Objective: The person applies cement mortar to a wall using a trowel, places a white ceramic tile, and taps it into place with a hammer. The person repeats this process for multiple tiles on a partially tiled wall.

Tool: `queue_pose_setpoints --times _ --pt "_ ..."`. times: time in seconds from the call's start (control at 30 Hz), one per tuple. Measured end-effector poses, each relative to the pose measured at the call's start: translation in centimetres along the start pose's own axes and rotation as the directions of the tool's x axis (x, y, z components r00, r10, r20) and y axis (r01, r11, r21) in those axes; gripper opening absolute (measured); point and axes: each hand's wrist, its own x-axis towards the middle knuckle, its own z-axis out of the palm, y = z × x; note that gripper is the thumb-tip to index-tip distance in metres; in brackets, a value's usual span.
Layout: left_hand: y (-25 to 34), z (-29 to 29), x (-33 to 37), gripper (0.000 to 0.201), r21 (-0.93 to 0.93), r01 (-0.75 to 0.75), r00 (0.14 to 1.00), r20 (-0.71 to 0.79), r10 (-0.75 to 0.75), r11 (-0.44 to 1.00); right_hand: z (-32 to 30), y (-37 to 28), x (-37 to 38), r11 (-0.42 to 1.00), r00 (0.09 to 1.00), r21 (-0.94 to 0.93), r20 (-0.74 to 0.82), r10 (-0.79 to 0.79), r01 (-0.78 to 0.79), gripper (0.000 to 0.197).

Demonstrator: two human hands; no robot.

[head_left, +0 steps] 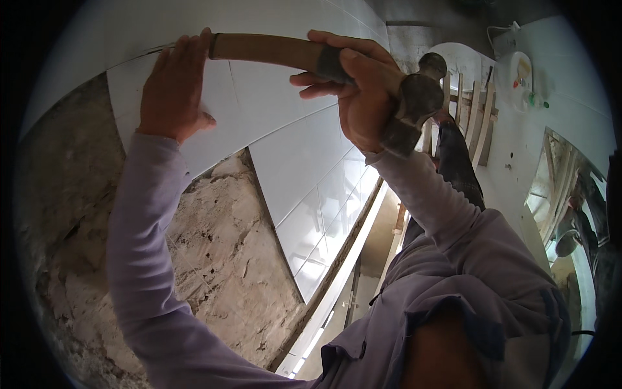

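A hammer [265, 53] with a wooden handle and a dark, rounded metal head lies sideways in my right hand [369, 97]. My fingers close round the handle near a dark band, and the head sits beside my wrist. The handle's free end points left, almost at the fingertips of my left hand [172, 91]. That hand is stretched out flat against a white wall tile [214, 117], close to the joint with the tile above. Whether the handle end touches the tile cannot be told.
Below the tiles lies rough, bare wall [227, 253] of plaster or mortar. More glossy white tiles [291, 168] run down to a pale ledge [337, 292]. Wooden slats [476, 123] stand behind my right arm. A mirror [564, 214] hangs on the right wall.
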Motion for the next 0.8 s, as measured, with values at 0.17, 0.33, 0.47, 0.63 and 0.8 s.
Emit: queue_pose_setpoints --times 0.17,0.33,0.47,0.63,0.8 --pt "-0.2 0.7 0.2 0.127 -0.072 -0.029 0.998 -0.064 0.024 0.997 -0.6 0.1 -0.9 0.999 0.999 -0.049 0.043 -0.002 0.004 0.029" --pt "0.0 -0.4 0.4 0.126 -0.064 -0.06 0.998 0.018 0.062 0.996 -2.4 1.3 -2.8 1.0 0.993 -0.025 0.114 0.0 0.002 0.028" --pt "-0.3 -0.4 0.9 0.124 0.01 -0.111 0.993 0.05 0.11 0.994 -4.2 1.6 -4.4 0.999 0.987 -0.046 0.161 -0.002 0.01 0.029" --pt "-0.4 -0.1 0.8 0.122 0.056 -0.092 0.992 0.097 0.086 0.994 -5.1 2.3 -5.8 0.998 0.983 0.027 0.171 -0.063 0.06 0.031" --pt "-0.8 0.4 0.7 0.124 0.088 -0.124 0.99 0.079 0.117 0.988 -5.5 2.4 -5.6 1.0 0.97 -0.021 0.243 -0.012 0.017 0.031"
